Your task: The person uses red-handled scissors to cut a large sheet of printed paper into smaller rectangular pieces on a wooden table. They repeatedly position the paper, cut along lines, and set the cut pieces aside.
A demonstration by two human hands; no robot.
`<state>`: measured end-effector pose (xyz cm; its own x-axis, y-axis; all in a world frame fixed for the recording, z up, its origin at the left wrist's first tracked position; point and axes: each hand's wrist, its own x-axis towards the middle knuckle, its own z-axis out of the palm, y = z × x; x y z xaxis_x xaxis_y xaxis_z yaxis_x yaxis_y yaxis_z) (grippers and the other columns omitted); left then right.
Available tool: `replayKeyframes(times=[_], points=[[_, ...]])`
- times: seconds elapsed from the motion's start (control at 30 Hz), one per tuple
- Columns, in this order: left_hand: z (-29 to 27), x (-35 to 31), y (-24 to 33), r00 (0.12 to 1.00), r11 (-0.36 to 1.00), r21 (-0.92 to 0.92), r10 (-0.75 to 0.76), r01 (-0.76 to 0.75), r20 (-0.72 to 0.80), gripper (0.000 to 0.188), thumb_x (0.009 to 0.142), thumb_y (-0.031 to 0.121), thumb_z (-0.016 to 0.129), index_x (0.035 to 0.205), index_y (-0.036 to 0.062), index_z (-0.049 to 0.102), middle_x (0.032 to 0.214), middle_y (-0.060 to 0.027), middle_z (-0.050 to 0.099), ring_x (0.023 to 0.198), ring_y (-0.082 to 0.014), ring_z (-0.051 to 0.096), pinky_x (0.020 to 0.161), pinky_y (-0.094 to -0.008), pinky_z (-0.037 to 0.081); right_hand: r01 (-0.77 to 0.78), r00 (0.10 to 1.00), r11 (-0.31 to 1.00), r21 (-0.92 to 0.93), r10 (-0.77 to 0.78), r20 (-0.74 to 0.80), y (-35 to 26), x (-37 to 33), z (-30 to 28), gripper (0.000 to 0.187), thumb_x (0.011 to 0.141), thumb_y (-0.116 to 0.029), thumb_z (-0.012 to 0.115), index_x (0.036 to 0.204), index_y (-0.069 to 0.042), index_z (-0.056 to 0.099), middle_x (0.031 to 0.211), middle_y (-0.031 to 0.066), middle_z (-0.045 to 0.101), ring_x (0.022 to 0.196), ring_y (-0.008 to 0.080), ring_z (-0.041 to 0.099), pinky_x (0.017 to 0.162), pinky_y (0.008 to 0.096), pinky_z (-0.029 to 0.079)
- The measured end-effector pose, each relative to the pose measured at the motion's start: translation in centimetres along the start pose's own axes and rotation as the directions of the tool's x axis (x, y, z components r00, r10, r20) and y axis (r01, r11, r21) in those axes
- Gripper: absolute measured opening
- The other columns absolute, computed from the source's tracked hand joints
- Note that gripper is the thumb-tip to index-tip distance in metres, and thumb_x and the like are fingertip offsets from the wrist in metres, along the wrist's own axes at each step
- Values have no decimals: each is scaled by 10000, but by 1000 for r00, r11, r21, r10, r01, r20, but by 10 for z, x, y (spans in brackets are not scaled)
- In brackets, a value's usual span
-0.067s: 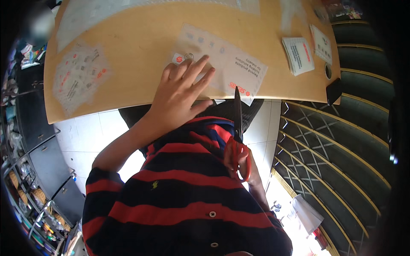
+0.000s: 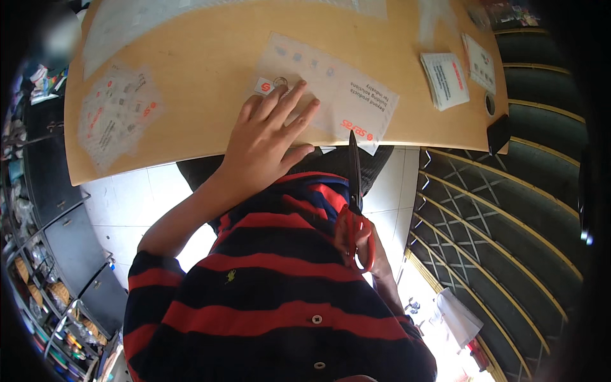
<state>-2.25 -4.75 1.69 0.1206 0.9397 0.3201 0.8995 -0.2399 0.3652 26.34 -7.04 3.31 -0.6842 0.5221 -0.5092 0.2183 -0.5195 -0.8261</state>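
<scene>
My left hand rests, fingers spread, on the left part of a translucent printed plastic sheet. The sheet lies slanted at the table's near edge, and its lower right corner juts past that edge. Beside my fingertips is a small white patch with a red mark and a round outline. A pair of scissors with dark blades and red handles is in my right hand, in front of my body. The blades point away from me and look nearly closed, their tip by the sheet's near edge.
The tan table carries a loose heap of printed plastic pieces at left. At right lie a stack of similar pieces and another stack. Clear plastic sheeting spreads along the far side. A folding metal gate stands at right.
My left fingertips have shifted very slightly to the left over the sheet. The right hand and scissors look almost still.
</scene>
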Motion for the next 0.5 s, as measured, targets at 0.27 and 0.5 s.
replayKeyframes(times=[0.27,0.5], points=[[-1,-12,12,997,994,81,-73,75,-26,445,838,267,732,1257,140,649,936,-40,548,870,-228,528,762,-394,382,-23,1000,995,-93,25,14,19,-14,-13,656,945,-672,437,988,-23,521,607,-5,470,513,116,488,476,294,376],[11,-23,10,984,999,-11,27,-30,-176,303,782,133,766,1082,114,724,783,-19,478,719,-206,508,687,-383,386,-54,997,906,-420,75,32,-7,-9,-18,411,979,-431,532,978,-20,528,594,98,490,503,259,513,515,399,375]])
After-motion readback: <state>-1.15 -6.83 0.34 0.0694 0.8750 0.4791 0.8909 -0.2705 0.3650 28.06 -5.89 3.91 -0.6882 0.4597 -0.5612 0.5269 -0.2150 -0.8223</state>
